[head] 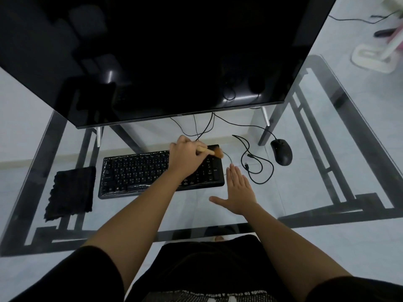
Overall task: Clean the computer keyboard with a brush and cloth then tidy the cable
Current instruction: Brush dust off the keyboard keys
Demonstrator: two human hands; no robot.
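A black keyboard (135,173) lies on the glass desk (305,162) below the monitor. My left hand (186,156) reaches across its right half and grips a small wooden brush (214,152), whose tan bristles touch the keyboard's upper right corner. My right hand (238,189) rests flat and open on the glass just right of the keyboard, fingers together, thumb out. A black cloth (70,192) lies folded to the left of the keyboard. A loose black cable (257,168) curls in loops on the glass between the keyboard and the mouse.
A large dark monitor (152,57) stands at the back on two thin legs. A black mouse (281,151) sits at the right, its cord running behind the monitor. The desk's black frame shows through the glass. A white object lies on the floor far right.
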